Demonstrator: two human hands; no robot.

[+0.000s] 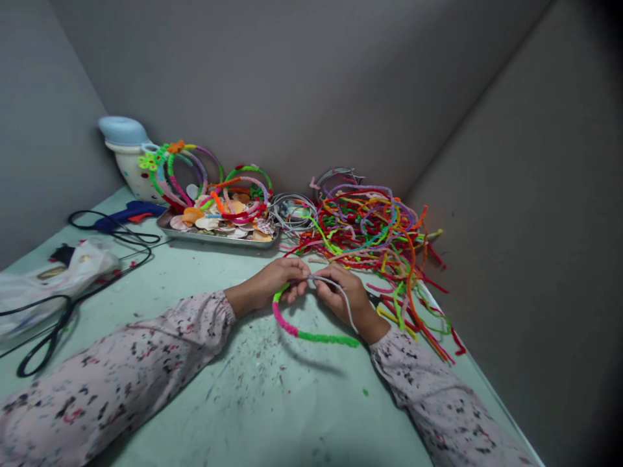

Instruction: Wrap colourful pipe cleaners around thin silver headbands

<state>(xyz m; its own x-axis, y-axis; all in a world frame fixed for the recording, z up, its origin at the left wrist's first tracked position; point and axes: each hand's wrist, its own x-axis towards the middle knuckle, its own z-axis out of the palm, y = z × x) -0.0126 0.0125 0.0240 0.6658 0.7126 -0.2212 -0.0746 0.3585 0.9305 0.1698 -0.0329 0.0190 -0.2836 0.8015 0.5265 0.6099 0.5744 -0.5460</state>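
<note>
One shiny metal tray (219,241) holds flat white and orange bits (207,224), with fuzzy, bright hoops (243,218) on top. In front, over the table (311,415), the left hand (278,280) and right hand (348,296) pinch a bendy band (285,323), fuzzy pink and green, its gray end smooth.

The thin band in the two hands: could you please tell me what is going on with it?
A person pinches the thin band between the fingers of the left hand and right hand, held close together. Fuzzy pink and green covers the part curving below the left hand; a bare grey length bends by the right. Behind are a pile of fuzzy stems and a tray holding colourful hoops.
</note>
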